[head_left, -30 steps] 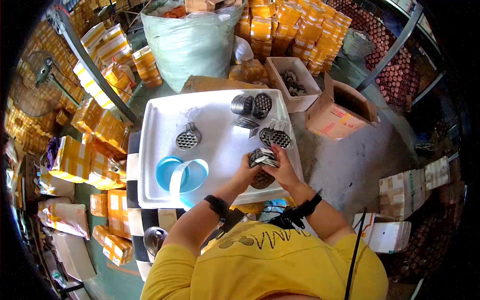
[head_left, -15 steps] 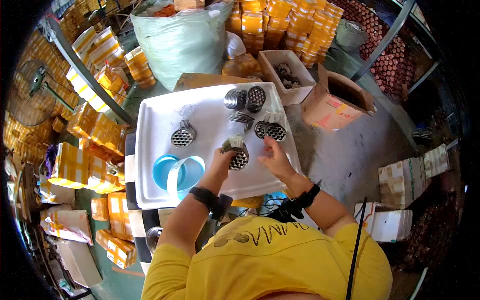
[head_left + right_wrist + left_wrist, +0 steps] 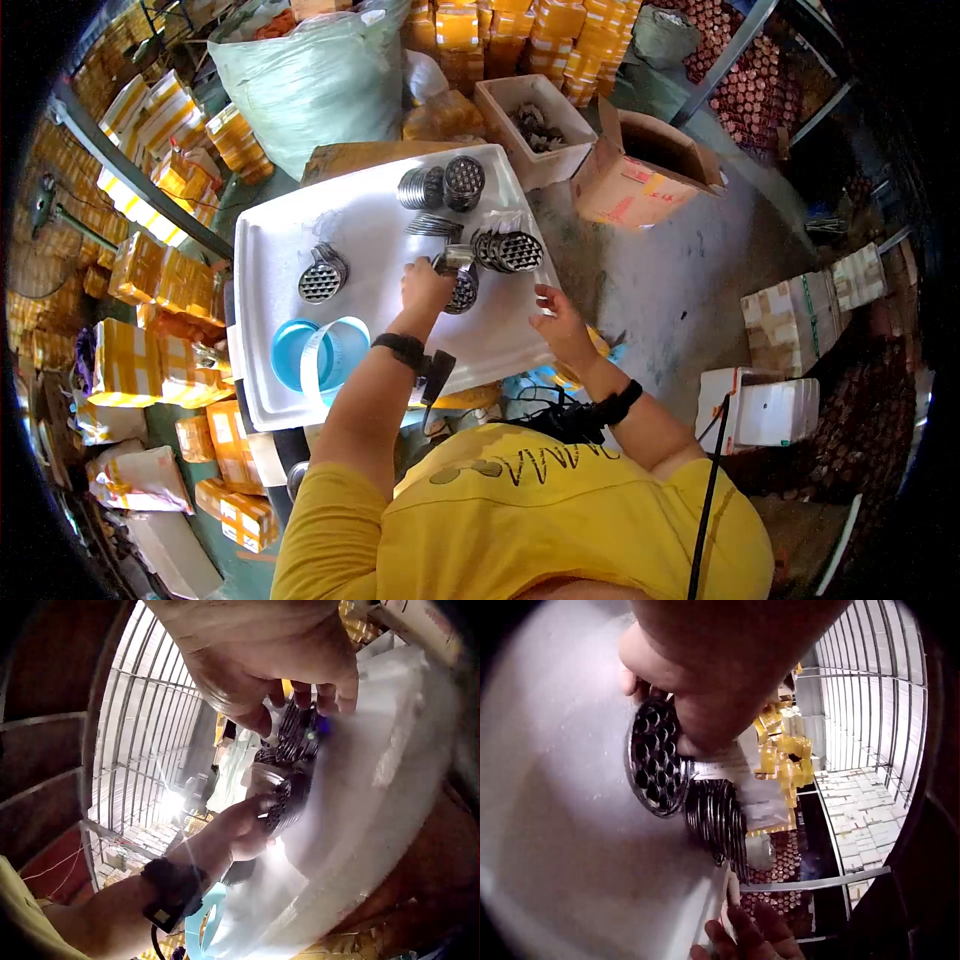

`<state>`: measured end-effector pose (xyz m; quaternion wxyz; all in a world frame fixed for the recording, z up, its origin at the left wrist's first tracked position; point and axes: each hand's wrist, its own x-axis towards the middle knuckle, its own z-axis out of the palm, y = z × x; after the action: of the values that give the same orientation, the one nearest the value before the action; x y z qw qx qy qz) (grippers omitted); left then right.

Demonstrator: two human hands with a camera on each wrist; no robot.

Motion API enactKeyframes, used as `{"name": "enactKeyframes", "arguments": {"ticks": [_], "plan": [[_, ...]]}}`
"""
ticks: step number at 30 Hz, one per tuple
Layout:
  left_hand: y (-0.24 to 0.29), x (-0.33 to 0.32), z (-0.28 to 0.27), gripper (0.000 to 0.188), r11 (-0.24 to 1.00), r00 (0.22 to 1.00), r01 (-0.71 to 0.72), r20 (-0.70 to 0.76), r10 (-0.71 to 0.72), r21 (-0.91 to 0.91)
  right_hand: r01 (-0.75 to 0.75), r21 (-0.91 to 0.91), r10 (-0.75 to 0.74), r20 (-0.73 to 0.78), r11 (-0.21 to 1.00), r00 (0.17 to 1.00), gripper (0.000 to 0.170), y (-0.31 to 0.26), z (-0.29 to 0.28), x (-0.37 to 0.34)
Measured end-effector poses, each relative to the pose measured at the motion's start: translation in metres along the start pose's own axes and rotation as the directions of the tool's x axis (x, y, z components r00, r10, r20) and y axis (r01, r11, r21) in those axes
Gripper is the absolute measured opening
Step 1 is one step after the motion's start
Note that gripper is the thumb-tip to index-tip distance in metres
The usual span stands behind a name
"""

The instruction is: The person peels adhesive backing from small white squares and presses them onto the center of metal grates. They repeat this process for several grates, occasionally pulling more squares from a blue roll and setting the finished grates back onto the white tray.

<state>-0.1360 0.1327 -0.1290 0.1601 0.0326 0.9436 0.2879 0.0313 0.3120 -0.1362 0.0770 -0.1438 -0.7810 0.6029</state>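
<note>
My left hand [image 3: 427, 288] grips a stack of dark, round perforated metal pieces [image 3: 461, 292] low over the white board [image 3: 385, 343]. In the left wrist view the round face of the held stack [image 3: 658, 757] shows beneath the fingers. Just beyond it stands another stack of the same pieces [image 3: 510, 251]. My right hand [image 3: 562, 327] hangs over the board's right edge, fingers loosely bent and holding nothing. Further stacks [image 3: 463, 184] lie at the board's back, and one more [image 3: 322, 276] lies to the left.
A blue round container [image 3: 298, 355] with a pale strip stands at the board's front left. Behind the board are a large pale green sack [image 3: 318, 90] and a white foam box [image 3: 545, 165]. An open cardboard box [image 3: 636, 190] stands at the back right; taped parcels fill the left side.
Both hands were at the stack; the right hand has let go and moved away to the right. My left hand has carried the stack away from my body, beside the other stacks.
</note>
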Motion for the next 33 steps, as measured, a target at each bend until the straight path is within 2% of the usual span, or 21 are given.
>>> {"name": "enactKeyframes", "arguments": {"ticks": [2, 3, 7, 10, 12, 13, 16, 17, 20, 21, 23, 26, 28, 29, 30, 31, 32, 33], "plan": [[-0.007, -0.002, 0.005, 0.06, 0.996, 0.994, -0.026, -0.112, 0.016, -0.09, -0.03, 0.003, 0.029, 0.015, 1.0, 0.999, 0.048, 0.004, 0.003, 0.002], [-0.005, -0.006, 0.002, 0.066, 0.993, 0.993, -0.038, -0.113, 0.025, -0.112, -0.061, 0.004, 0.061, 0.03, 0.998, 0.998, 0.046, -0.002, 0.006, 0.005], [-0.017, -0.013, 0.004, 0.069, 0.982, 0.992, -0.1, -0.089, 0.087, -0.162, -0.182, -0.008, 0.182, 0.066, 0.983, 0.981, 0.042, 0.005, 0.02, 0.025], [-0.033, -0.022, 0.0, 0.071, 0.955, 0.994, -0.106, -0.063, 0.092, -0.277, -0.215, 0.159, 0.217, 0.005, 0.964, 0.976, 0.043, 0.003, 0.017, 0.035], [-0.05, -0.023, 0.001, 0.072, 0.9, 0.994, -0.105, -0.03, 0.102, -0.422, -0.21, 0.288, 0.253, -0.122, 0.934, 0.96, 0.038, -0.002, 0.013, 0.042], [-0.057, -0.025, 0.001, 0.067, 0.875, 0.993, -0.113, -0.026, 0.115, -0.471, -0.199, 0.349, 0.275, -0.183, 0.916, 0.944, 0.035, -0.005, 0.012, 0.045], [-0.057, -0.043, -0.013, 0.067, 0.627, 0.988, 0.043, 0.127, 0.089, -0.778, -0.223, 0.543, 0.381, -0.196, 0.809, 0.904, 0.033, -0.022, 0.012, 0.059], [-0.055, -0.046, -0.016, 0.064, 0.627, 0.986, 0.069, 0.148, 0.075, -0.776, -0.273, 0.509, 0.382, -0.12, 0.816, 0.916, 0.031, -0.014, 0.011, 0.069], [-0.046, -0.048, -0.017, 0.06, 0.537, 0.955, 0.205, 0.287, 0.073, -0.819, -0.244, 0.343, 0.268, -0.023, 0.907, 0.963, 0.03, 0.001, 0.019, 0.088], [-0.051, -0.042, -0.001, 0.054, 0.409, 0.958, 0.225, 0.278, 0.074, -0.884, -0.237, 0.284, 0.258, -0.037, 0.929, 0.965, 0.03, 0.003, 0.022, 0.09], [-0.05, -0.039, 0.008, 0.053, 0.414, 0.951, 0.223, 0.29, 0.107, -0.883, -0.221, 0.161, 0.234, -0.067, 0.962, 0.97, 0.029, 0.003, 0.03, 0.091], [-0.053, -0.046, 0.002, 0.049, 0.451, 0.948, 0.224, 0.3, 0.103, -0.864, -0.243, 0.362, 0.271, -0.026, 0.9, 0.962, 0.03, -0.007, 0.028, 0.082], [-0.058, -0.057, -0.011, 0.048, 0.469, 0.966, 0.188, 0.25, 0.072, -0.863, -0.222, 0.349, 0.285, -0.14, 0.911, 0.948, 0.041, -0.015, 0.015, 0.071], [-0.062, -0.064, -0.023, 0.047, 0.462, 0.951, 0.221, 0.294, 0.092, -0.859, -0.208, 0.34, 0.285, -0.195, 0.917, 0.938, 0.047, -0.018, 0.01, 0.072], [-0.068, -0.07, -0.033, 0.047, 0.456, 0.946, 0.22, 0.302, 0.116, -0.862, -0.01, 0.214, 0.065, -0.25, 0.977, 0.966, 0.047, -0.019, 0.01, 0.077], [-0.074, -0.076, -0.041, 0.048, 0.451, 0.94, 0.22, 0.311, 0.139, -0.865, 0.19, 0.08, -0.162, -0.275, 0.978, 0.948, 0.048, -0.021, 0.01, 0.085], [-0.08, -0.085, -0.049, 0.048, 0.447, 0.932, 0.224, 0.324, 0.16, -0.866, 0.377, -0.055, -0.377, -0.269, 0.925, 0.886, 0.048, -0.021, 0.012, 0.093], [-0.08, -0.095, -0.061, 0.043, 0.484, 0.922, 0.211, 0.338, 0.19, -0.849, 0.308, -0.121, -0.324, -0.153, 0.944, 0.934, 0.045, -0.051, 0.02, 0.095]]}}
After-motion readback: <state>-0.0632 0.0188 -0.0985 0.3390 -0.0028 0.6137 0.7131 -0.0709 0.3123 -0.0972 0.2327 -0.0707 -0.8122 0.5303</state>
